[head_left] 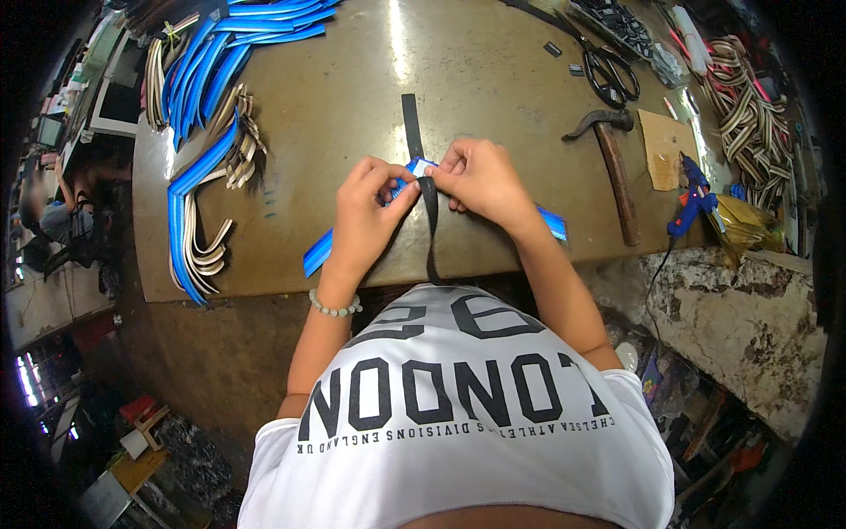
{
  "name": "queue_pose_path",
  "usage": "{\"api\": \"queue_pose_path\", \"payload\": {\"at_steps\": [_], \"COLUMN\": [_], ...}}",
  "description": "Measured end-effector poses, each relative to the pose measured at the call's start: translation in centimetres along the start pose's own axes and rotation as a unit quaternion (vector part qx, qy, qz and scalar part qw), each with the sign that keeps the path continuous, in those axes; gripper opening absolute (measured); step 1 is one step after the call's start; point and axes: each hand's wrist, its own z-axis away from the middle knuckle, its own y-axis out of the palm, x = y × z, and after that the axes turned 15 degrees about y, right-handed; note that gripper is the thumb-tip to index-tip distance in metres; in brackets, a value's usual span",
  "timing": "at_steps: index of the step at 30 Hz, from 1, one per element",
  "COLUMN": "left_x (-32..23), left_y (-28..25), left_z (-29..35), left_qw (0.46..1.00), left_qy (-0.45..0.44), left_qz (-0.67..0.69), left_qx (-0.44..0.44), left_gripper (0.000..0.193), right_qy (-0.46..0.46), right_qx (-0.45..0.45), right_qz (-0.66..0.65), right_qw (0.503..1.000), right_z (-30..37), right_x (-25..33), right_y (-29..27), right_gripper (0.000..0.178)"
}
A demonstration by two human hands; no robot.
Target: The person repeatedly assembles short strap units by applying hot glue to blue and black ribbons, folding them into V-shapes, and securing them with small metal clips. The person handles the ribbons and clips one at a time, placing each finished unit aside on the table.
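Note:
A long black strap lies lengthwise on the brown worktable and hangs over its near edge. A blue striped strap crosses under it from lower left to right. My left hand pinches the blue strap where the two cross. My right hand pinches the same crossing from the right, fingers on the black strap and a white-backed fold of the blue one. Both hands meet at the crossing.
Piles of blue and beige straps lie at the table's left. A hammer, scissors, a cardboard piece and a blue glue gun lie to the right, with striped straps beyond. Another person sits far left.

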Motion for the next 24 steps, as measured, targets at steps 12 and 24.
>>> {"api": "queue_pose_path", "payload": {"at_steps": [12,24], "left_x": [0.2,-0.6], "left_y": [0.1,1.1], "left_z": [-1.2,0.1], "left_qw": [0.995,0.993], "left_qy": [-0.096,0.006], "left_qz": [-0.003,-0.119], "left_qx": [0.0,0.006], "left_gripper": [0.016,0.019], "right_qy": [-0.202,-0.129], "right_qx": [-0.035,0.119], "right_qz": [0.12,0.08], "right_qw": [0.971,0.981], "right_z": [1.2,-8.7], "right_x": [0.3,2.4], "right_y": [-0.7,-2.0], "right_gripper": [0.017,0.014]}}
